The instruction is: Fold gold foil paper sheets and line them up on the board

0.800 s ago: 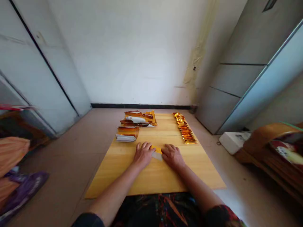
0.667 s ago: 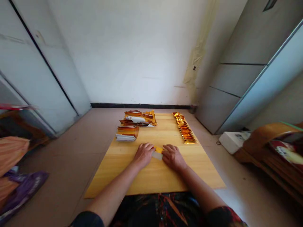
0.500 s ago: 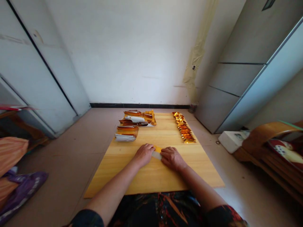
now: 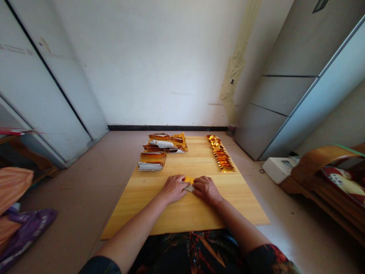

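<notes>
Between my hands, on the wooden board (image 4: 182,213), lies a small sheet of gold paper (image 4: 189,179) with a pale underside showing along its near edge. My left hand (image 4: 173,189) grips its left end, fingers bent and thumb toward the middle. At the other end my right hand (image 4: 207,189) has its fingers curled down on the paper. Both hands hide much of the sheet. Stacks of gold and white paper sheets (image 4: 152,160) lie at the board's far left. A row of folded shiny gold paper pieces (image 4: 222,156) runs along the far right.
Beyond the board is a white wall (image 4: 171,68) with a dark baseboard. A grey refrigerator (image 4: 273,99) stands at the right, with a white box (image 4: 276,170) and a wooden seat (image 4: 313,179) nearer. A purple bag (image 4: 31,232) lies on the floor at left.
The pale strip of the paper between my hands looks narrower. My left hand's thumb has come in over the near edge, and both hands stay in nearly the same place.
</notes>
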`<state>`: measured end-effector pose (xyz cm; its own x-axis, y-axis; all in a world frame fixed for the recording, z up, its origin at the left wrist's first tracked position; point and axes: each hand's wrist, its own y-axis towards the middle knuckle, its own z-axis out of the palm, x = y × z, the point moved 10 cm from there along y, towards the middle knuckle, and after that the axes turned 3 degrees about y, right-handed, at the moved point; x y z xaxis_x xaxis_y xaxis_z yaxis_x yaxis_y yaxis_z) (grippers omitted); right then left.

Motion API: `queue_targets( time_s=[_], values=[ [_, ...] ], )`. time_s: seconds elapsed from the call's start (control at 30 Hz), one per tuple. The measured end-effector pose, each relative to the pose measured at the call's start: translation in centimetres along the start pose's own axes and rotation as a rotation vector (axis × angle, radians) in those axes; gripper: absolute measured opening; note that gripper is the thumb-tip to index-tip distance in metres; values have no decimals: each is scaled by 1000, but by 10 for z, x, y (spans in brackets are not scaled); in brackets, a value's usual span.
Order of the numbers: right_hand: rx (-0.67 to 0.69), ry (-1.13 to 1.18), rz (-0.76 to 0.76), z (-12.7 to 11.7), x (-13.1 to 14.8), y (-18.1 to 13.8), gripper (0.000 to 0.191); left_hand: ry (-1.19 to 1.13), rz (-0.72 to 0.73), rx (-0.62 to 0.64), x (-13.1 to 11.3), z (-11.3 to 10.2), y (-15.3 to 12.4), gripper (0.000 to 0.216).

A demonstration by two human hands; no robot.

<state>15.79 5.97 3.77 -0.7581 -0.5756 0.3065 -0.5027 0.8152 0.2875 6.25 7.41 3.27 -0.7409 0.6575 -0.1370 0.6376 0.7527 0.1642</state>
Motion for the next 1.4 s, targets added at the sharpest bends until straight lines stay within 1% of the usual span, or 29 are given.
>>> queue_targets(
  time_s=[0.2,0.37,0.6,0.7,0.93,1.17,1.4],
  values=[
    [-49,-18,22,0,-2,2,12,6,-22,-58,-2,-3,0,21],
    [-72,2,18,0,-5,2,15,49,-93,-104,-5,-3,0,12],
    [-75,53,-17,-3,-7,-1,20,77,-139,-145,-8,-2,-1,12],
    [-74,90,-16,-4,-11,-2,18,58,-147,-148,-8,-1,-1,12],
    [-51,119,85,0,-20,3,13,21,-208,-110,-8,2,-3,13],
    [-65,78,183,0,-21,7,13,12,-231,-93,-8,0,-3,15],
    [-59,12,292,6,-23,12,15,-27,-320,-100,-2,6,-4,18]
  ],
)
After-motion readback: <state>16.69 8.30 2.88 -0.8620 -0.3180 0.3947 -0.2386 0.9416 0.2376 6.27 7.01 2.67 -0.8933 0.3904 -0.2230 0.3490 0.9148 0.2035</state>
